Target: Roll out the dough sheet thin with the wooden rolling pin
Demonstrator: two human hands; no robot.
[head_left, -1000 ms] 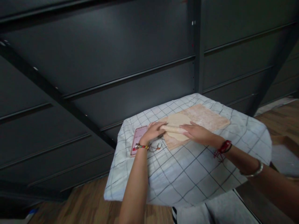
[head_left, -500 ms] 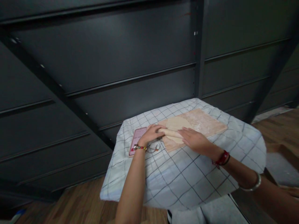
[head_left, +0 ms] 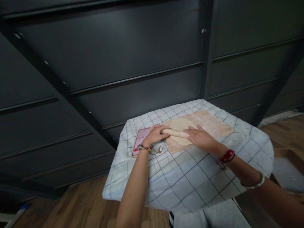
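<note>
A pale wooden rolling pin (head_left: 175, 133) lies across a flat round sheet of dough (head_left: 180, 124) on a light board (head_left: 211, 122). My left hand (head_left: 155, 134) presses on the pin's left end, fingers laid flat over it. On the pin's right end rests my right hand (head_left: 199, 137), also palm down. The board sits on a small table covered with a white checked cloth (head_left: 190, 177). Both wrists carry bracelets.
A pink phone (head_left: 141, 141) lies on the cloth just left of my left hand, with a thin cord (head_left: 158, 149) beside it. Dark metal shelving (head_left: 118, 63) stands close behind the table. Wooden floor (head_left: 78, 205) lies below to the left.
The pin and both hands have rolled slightly back and forth over the dough. The view has shifted a little; the hands stay on the pin.
</note>
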